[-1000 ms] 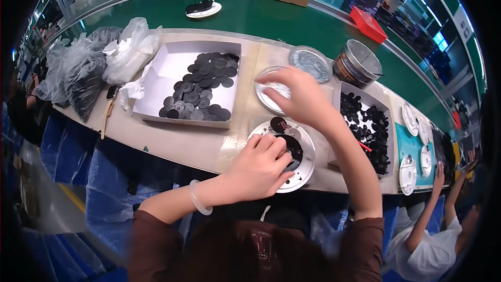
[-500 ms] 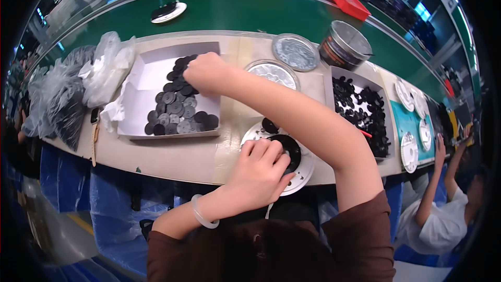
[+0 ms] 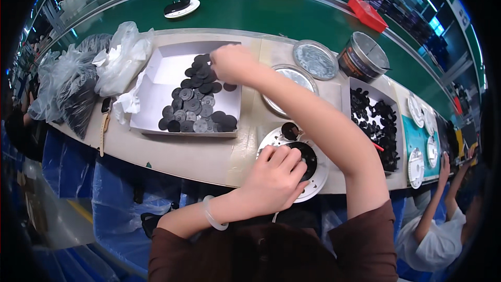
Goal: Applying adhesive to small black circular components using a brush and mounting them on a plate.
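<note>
My right hand [image 3: 233,63] is at the far right side of a shallow white box [image 3: 156,79], beside a heap of dark toothed discs [image 3: 192,99]. Its fingers are curled together and point down; whatever they may hold is hidden. Near the bench's front edge, my left hand [image 3: 277,178] curls its fingers over a black round part [image 3: 309,161] on a white round plate [image 3: 319,177]. The left thumb reaches toward the plate's near rim. A smaller dark disc [image 3: 290,131] sits at the plate's far edge, next to the black part.
Right of my arm stands a box of small black parts [image 3: 383,125]. Behind are a metal can [image 3: 364,55] and round lids [image 3: 315,60]. Plastic bags [image 3: 73,86] and a watch [image 3: 106,109] lie left. A co-worker's arms [image 3: 437,198] show at the right.
My right hand has risen slightly away from the disc heap toward the box's far right edge. My left hand stays on the black part. The whole view has shifted a little.
</note>
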### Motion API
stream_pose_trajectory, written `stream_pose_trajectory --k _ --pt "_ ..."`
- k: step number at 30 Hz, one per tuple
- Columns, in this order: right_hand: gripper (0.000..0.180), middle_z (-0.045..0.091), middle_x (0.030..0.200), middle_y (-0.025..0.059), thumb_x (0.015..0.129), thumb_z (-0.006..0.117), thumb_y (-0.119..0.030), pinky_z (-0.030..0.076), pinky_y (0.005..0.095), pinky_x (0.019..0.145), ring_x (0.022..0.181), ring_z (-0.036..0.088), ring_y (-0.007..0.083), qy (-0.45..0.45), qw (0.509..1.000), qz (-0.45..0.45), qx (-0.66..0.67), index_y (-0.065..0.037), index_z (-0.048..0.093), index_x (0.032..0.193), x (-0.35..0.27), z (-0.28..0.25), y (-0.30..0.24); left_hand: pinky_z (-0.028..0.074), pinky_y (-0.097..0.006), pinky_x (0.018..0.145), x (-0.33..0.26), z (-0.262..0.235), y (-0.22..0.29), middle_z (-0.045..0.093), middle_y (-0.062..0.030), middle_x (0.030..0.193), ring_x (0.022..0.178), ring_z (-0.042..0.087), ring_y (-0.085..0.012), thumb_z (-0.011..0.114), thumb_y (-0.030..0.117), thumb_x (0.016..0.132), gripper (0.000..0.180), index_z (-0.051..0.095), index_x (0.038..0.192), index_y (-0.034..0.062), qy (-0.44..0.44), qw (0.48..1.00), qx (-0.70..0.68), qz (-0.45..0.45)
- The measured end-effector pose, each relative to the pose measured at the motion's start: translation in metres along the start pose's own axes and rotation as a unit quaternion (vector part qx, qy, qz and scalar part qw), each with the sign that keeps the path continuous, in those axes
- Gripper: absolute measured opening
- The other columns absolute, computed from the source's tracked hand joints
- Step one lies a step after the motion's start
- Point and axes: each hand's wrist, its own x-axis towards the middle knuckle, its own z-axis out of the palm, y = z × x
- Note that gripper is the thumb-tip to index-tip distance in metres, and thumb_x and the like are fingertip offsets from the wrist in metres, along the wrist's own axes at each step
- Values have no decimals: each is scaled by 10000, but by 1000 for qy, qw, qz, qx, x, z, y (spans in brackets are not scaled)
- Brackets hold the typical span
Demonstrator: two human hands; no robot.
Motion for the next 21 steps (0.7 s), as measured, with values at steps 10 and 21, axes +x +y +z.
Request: stream_pose_trajectory --k 10,21 --pt "165 546 559 13 822 535 -136 372 187 436 487 494 48 -90 872 132 463 -13 527 713 -147 -108 41 335 -354 736 -1 -1 -5 441 -96 883 837 407 -258 681 211 630 316 527 841 34 -2 1000 -13 -12" --pt "211 474 529 -26 845 512 -144 339 195 440 473 418 33 -105 824 255 496 -10 510 681 -215 -65 40 311 -402 784 7 1 3 471 -112 1145 985 414 -276 577 268 645 506 515 1078 14 -4 997 67 -29"
